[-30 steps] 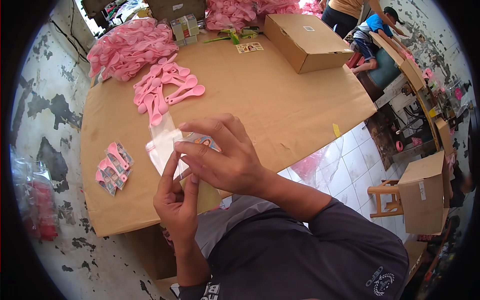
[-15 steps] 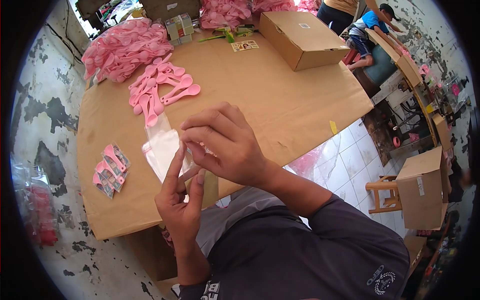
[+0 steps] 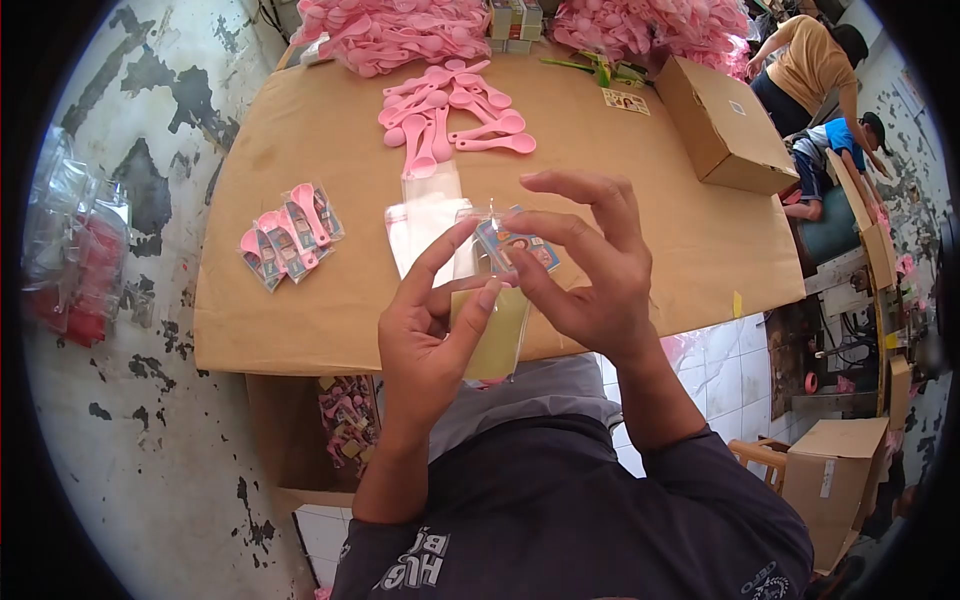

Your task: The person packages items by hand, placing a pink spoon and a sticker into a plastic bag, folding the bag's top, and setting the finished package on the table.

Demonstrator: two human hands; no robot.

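My left hand (image 3: 425, 340) pinches a small clear plastic bag (image 3: 487, 335) between thumb and fingers. A yellowish card shows inside the bag, with a bit of pink at its lower end. Close by its upper edge is my right hand (image 3: 605, 270), thumb and index finger apart and the other fingers raised. A blue printed card (image 3: 530, 250) shows behind the right fingertips. Beyond the hands lies a stack of clear empty bags (image 3: 425, 225). Pink measuring spoons (image 3: 435, 120) are piled past it. To the left, several packed spoons (image 3: 290, 235) lie in clear bags with cards.
Large bags of pink spoons (image 3: 400, 30) stand along the far edge of the table (image 3: 280, 330). A cardboard box (image 3: 720, 120) is at the far right, beside green-handled tools (image 3: 600, 70). Below the table, an open carton (image 3: 290, 430) contains packed spoons. Two people (image 3: 815, 65) are at the right.
My right fingers have spread from a pinch at the bag's upper edge, uncovering the blue card. The bag is turned to show its yellowish side. My view has swung left.
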